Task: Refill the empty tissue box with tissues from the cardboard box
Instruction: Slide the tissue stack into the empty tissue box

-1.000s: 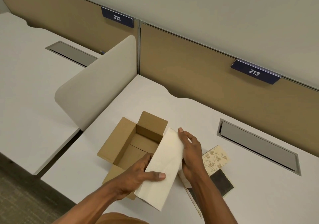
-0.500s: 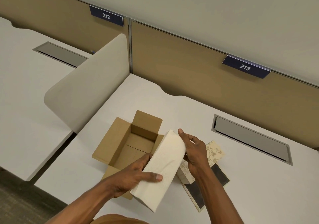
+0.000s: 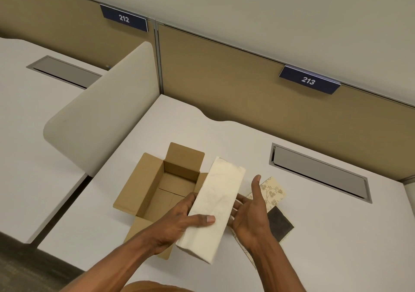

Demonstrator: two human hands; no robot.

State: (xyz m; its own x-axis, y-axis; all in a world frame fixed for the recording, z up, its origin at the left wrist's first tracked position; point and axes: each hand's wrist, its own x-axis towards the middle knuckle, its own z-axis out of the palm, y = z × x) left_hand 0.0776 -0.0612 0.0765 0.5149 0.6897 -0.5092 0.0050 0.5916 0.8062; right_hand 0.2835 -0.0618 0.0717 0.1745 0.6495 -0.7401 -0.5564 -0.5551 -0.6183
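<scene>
A thick stack of cream tissues (image 3: 215, 204) is held above the desk, between the two boxes. My left hand (image 3: 179, 222) grips its near left side, thumb on top. My right hand (image 3: 251, 215) is beside the stack's right edge with fingers spread, fingertips touching its underside. The brown cardboard box (image 3: 143, 192) sits open to the left, flaps out, and looks empty inside. The tissue box (image 3: 272, 194), cream with a leaf pattern and a dark panel, lies flat on the desk under my right hand, partly hidden.
The white desk (image 3: 325, 235) has a grey recessed cable tray (image 3: 318, 172) at the back right. A beige curved divider (image 3: 101, 112) stands on the left, and tan partition panels with signs 212 and 213 run behind.
My right hand has let go of the stack's far end and dropped lower to its right side, fingers open. The left hand still holds the stack, which shifted slightly right.
</scene>
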